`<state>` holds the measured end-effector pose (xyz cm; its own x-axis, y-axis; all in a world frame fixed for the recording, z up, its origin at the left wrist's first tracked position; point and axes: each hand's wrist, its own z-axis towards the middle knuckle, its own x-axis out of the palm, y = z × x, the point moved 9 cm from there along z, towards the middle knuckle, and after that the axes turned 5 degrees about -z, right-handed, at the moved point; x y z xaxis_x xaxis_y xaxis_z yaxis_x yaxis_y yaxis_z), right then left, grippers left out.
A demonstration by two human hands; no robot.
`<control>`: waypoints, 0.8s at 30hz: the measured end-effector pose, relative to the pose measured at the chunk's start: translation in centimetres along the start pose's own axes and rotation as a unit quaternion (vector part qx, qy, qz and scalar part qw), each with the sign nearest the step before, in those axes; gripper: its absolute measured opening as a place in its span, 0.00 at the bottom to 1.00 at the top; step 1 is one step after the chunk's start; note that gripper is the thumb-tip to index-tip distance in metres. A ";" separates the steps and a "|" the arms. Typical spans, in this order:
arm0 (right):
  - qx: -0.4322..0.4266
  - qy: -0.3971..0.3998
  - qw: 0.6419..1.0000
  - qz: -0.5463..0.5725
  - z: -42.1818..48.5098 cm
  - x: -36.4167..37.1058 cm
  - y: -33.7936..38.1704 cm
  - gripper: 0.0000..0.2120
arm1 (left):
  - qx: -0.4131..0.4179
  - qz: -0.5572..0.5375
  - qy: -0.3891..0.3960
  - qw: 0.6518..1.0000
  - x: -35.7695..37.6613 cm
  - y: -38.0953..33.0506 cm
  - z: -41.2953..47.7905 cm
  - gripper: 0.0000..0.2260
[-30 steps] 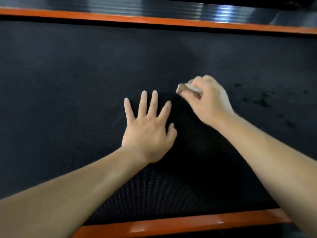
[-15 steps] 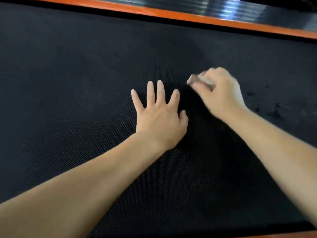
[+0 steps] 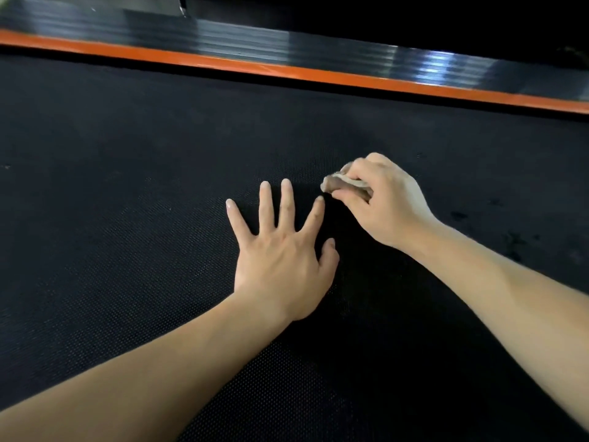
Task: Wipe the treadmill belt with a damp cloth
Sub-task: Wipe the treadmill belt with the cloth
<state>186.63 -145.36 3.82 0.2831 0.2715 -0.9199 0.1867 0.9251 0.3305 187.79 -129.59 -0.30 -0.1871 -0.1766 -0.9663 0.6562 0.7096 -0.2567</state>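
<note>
The black textured treadmill belt fills most of the view. My left hand lies flat on the belt near the middle, fingers straight and spread. Just to its right, my right hand grips a small bunched, greyish-white cloth and holds it down against the belt. Only the cloth's left end pokes out past my fingers; the remainder is hidden inside the hand.
An orange strip borders the belt's far side, with a glossy black side rail behind it. Dark spots mark the belt to the right of my right arm.
The view has shifted, so the far orange strip sits lower and the near one is out of frame. My right hand with the cloth has stayed close beside my left index finger; my left hand stays flat.
</note>
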 end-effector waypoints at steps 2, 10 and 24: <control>-0.028 0.001 1.000 -0.004 1.3 -0.3 -0.2 0.12 | 0.003 0.002 0.000 1.000 0.0 -0.1 0.0 0.30; 0.108 -0.083 0.989 -0.056 9.3 -0.8 -5.9 0.14 | 0.019 0.001 -0.016 1.000 -0.1 -0.3 0.0 0.31; 0.090 -0.103 0.985 -0.108 12.2 -0.2 -4.9 0.13 | 0.027 -0.004 -0.017 0.999 -0.1 -0.5 0.1 0.31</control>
<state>197.16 -153.13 4.93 0.3990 -0.0028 -0.9169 0.4220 0.8883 0.1810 187.53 -130.03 -0.08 -0.1672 -0.2059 -0.9642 0.6936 0.6705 -0.2634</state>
